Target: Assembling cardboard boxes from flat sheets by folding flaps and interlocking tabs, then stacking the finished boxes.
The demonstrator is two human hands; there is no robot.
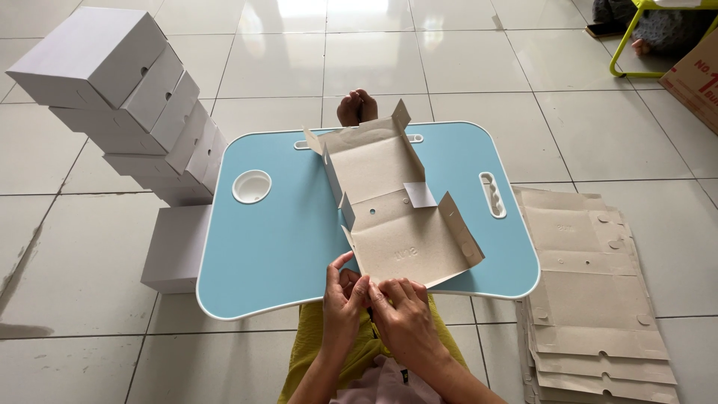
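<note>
Box blank: half-folded grey-brown cardboard carton, side flaps raised, lying on the light-blue lap table with white rim, across its middle and near edge.
Left hand: at the table's near edge, fingers pinched on the carton's near flap.
Right hand: just beside the left, touching it, fingers curled on the same flap.
Stack of flat grey-brown carton blanks: on the tiled floor, right of the table.
Leaning pile of finished white boxes: left of the table, far side.
Single white box: on the floor against the table's left edge.
Round white cup recess: table's left part.
</note>
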